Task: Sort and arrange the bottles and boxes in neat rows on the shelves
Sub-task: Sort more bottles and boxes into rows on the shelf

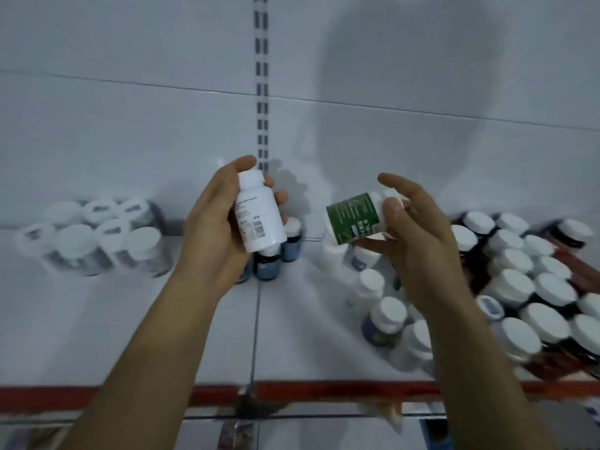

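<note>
My left hand (214, 228) grips a white bottle (259, 216) with a white cap and a barcode label, held upright above the shelf (136, 319). A green-labelled bottle (352, 219) lies sideways in my right hand (415, 241), gripped at its white cap end, with the index finger stretched out. Both bottles are raised above the shelf, near its middle. Just under the white bottle stand two or three small blue-labelled bottles (268, 264), partly hidden by my left hand.
A tidy group of dark jars with white lids (97, 235) stands at the back left. Many white-capped bottles (526, 287) crowd the right side, with several loose ones (386, 319) by my right forearm. A red strip (97, 396) edges the shelf front. A slotted upright (261, 92) divides the back panel.
</note>
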